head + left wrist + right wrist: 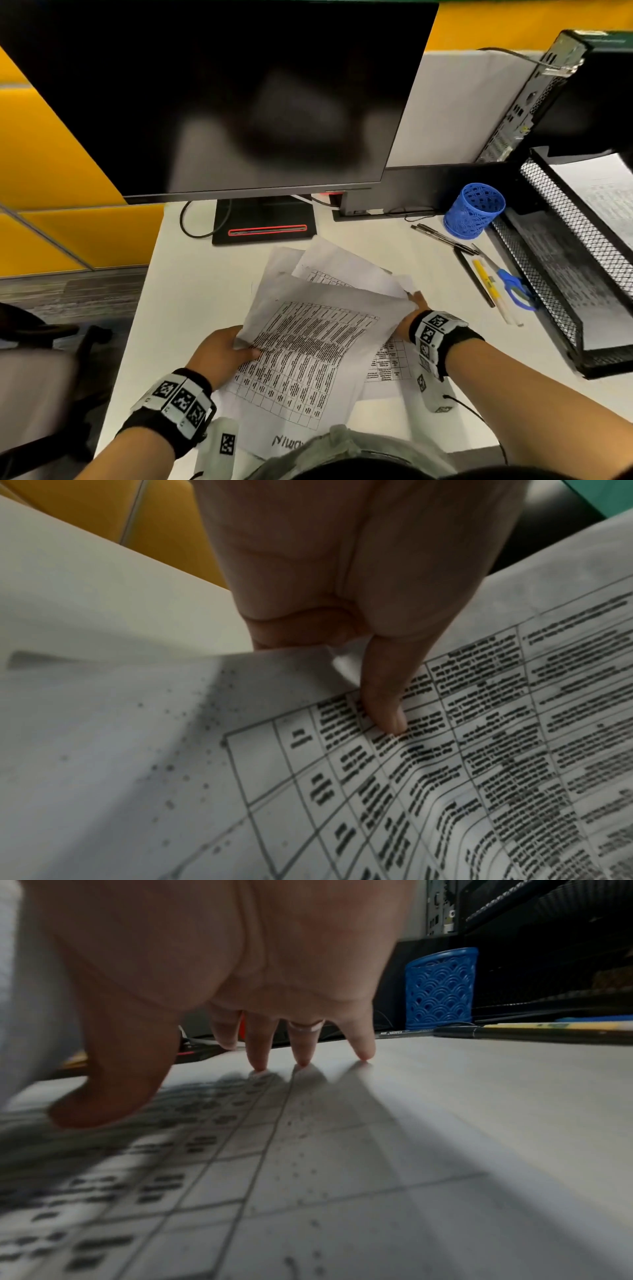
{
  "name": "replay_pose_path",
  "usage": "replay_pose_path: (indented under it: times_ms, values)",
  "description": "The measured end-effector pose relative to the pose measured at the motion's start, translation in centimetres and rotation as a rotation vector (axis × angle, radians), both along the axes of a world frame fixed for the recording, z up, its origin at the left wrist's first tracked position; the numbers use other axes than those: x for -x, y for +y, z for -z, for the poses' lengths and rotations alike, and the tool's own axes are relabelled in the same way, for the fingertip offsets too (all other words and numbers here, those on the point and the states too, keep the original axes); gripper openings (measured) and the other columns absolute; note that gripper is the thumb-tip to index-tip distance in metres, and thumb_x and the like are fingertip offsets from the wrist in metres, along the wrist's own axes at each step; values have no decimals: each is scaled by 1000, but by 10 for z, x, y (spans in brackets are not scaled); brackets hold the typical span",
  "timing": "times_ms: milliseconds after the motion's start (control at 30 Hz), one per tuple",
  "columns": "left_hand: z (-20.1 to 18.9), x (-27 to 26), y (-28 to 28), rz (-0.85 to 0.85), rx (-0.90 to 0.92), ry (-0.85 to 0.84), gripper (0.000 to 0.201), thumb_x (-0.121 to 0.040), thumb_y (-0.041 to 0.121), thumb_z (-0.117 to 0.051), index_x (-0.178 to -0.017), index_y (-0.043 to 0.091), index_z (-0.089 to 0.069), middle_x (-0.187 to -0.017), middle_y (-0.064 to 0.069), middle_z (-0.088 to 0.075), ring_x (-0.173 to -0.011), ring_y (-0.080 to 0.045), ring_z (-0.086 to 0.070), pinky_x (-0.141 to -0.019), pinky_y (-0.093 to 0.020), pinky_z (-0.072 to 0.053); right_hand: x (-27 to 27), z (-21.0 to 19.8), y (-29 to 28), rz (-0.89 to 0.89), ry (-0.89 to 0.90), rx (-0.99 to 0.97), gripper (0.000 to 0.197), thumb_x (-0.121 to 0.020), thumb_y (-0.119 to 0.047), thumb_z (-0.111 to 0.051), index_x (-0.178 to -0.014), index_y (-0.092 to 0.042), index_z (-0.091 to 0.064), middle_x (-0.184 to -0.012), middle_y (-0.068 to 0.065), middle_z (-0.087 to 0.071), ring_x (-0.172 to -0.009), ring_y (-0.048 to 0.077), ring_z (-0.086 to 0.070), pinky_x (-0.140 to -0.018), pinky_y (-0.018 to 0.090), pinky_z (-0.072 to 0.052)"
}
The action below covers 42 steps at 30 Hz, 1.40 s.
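The left hand [219, 354] pinches the sheet [308, 356] at its edge; thin and floppy, it probably sags unless held there. The right hand's [409, 320] spread fingers [303, 1053] pin the papers [325, 1150] beneath.

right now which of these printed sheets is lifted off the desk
The top sheet with the big printed grid, pinched at its edge by the left hand. The other sheets lie flat, one under the right hand.
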<state>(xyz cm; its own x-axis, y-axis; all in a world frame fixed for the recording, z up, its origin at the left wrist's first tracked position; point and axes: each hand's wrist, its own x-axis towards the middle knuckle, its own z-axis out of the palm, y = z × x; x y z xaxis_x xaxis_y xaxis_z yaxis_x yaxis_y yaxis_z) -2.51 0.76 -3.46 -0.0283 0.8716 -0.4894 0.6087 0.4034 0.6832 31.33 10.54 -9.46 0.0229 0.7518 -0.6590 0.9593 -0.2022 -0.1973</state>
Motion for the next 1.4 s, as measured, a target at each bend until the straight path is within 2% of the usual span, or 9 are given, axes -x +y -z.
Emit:
replay_pose_path:
  times_ms: [67,133,300,433,633,900,1000,1167,1400]
  values:
    - [-1,1,0,1,-9,2,14,-80,12,-71,-92,6,-69,-90,-10,-74,-84,-21,-66,-68,-19,-43,2,-12,1,69,-25,10,90,-78,-70,-31,-144,-8,-29,-151,16,-30,-138,27,-31,-116,35,-21]
    - [-1,1,-1,0,-14,8,19,-79,10,-70,-94,-1,-67,-92,-17,-73,-79,-22,-62,-66,-21,-41,23,-59,-7,60,-10,-56,83,-75,-53,-18,-146,-11,-20,-150,13,-28,-139,23,-29,-113,34,-22]
    - [1,4,-3,-19,-3,6,23,-77,18,-73,-88,-2,-68,-88,-19,-72,-77,-26,-62,-66,-25,-41,29,-66,-9,-78,-130,-106,61,-95,-27,-40,-147,-12,-11,-153,10,-19,-142,23,-20,-115,38,-16]
    - [2,2,-4,-79,-4,-57,19,-79,22,-73,-92,9,-71,-87,-8,-75,-85,-21,-69,-80,-31,-50,47,-118,-23,77,-35,3,58,-102,-19,-29,-146,2,3,-158,14,-5,-145,26,-11,-114,31,-15]
    - [-3,-1,-1,-147,-38,-82,17,-81,24,-70,-92,12,-70,-87,-5,-73,-86,-21,-68,-79,-31,-50,-9,4,-11,-179,87,-90,58,-87,-40,-54,-138,-16,-38,-147,3,-38,-135,21,-36,-113,41,-27]
    - [-40,7,9,-392,-179,-268,24,-86,19,-65,-109,15,-63,-99,-4,-71,-95,-21,-65,-82,-30,-48,-13,-86,-17,511,537,-268,54,-93,-14,-54,-143,-7,-34,-145,12,-43,-132,29,-42,-110,37,-30]
    - [-56,0,16,-419,-212,-374,30,-91,24,-58,-119,13,-60,-106,-4,-69,-89,-9,-62,-72,-21,-43,-17,-91,-19,659,804,-310,30,-91,-5,-54,-121,-7,-52,-110,5,-66,-99,25,-62,-89,42,-49]
    - [-58,-17,32,-478,-199,-575,34,-90,20,-58,-124,14,-58,-115,-4,-70,-107,-20,-64,-103,-43,-43,3,-88,-29,735,1078,-250,33,-92,5,-45,-117,-15,-53,-93,1,-69,-73,10,-69,-64,21,-57]
    - [-28,-39,43,-437,-60,-612,38,-86,10,-63,-123,9,-53,-118,-12,-66,-107,-30,-64,-89,-42,-51,25,-78,-46,845,1214,-78,37,-90,4,-47,-122,-11,-57,-113,14,-67,-97,28,-65,-88,40,-54]
